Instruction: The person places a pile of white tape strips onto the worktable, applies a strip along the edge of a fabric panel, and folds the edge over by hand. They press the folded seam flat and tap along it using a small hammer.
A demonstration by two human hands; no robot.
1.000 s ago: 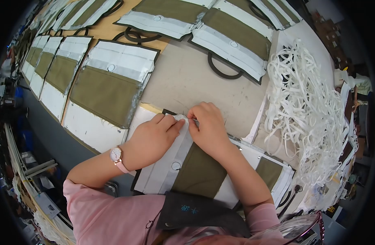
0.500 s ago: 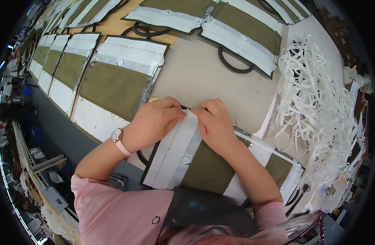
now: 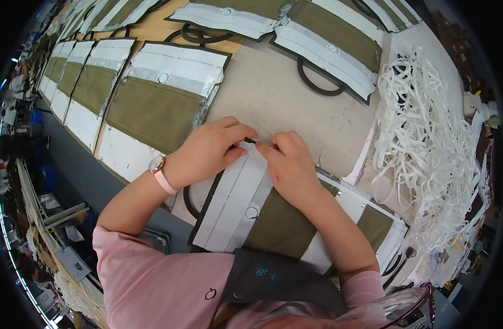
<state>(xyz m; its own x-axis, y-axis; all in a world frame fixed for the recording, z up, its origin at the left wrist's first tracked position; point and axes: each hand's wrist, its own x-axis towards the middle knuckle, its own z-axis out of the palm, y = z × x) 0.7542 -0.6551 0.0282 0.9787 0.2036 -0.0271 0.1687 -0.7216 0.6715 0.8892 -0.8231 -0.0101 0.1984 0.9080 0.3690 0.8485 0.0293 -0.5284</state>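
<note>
A white and olive fabric panel (image 3: pixel 281 225) with dark edging lies on the table close to my body. My left hand (image 3: pixel 213 145), with a pink-strapped watch on the wrist, pinches the dark edging at the panel's far corner. Beside it, my right hand (image 3: pixel 290 164) has its thumb and fingers pressed together on the same edge. The fingertips of both hands nearly meet there. A round white disc (image 3: pixel 252 213) shows on the panel's pale strip. A dark handle loop (image 3: pixel 190 203) sticks out at the panel's left side.
Similar panels with dark loops (image 3: pixel 158 104) lie in a row at the left, and more (image 3: pixel 328 46) lie at the back. A tangled heap of white strips (image 3: pixel 418 142) covers the right side. Another panel (image 3: pixel 372 225) lies under my right forearm.
The view has shifted, so the table's contents appear further right. My left fingers have risen slightly at the corner, and more dark edging shows between the hands. The loop at the left has come into view.
</note>
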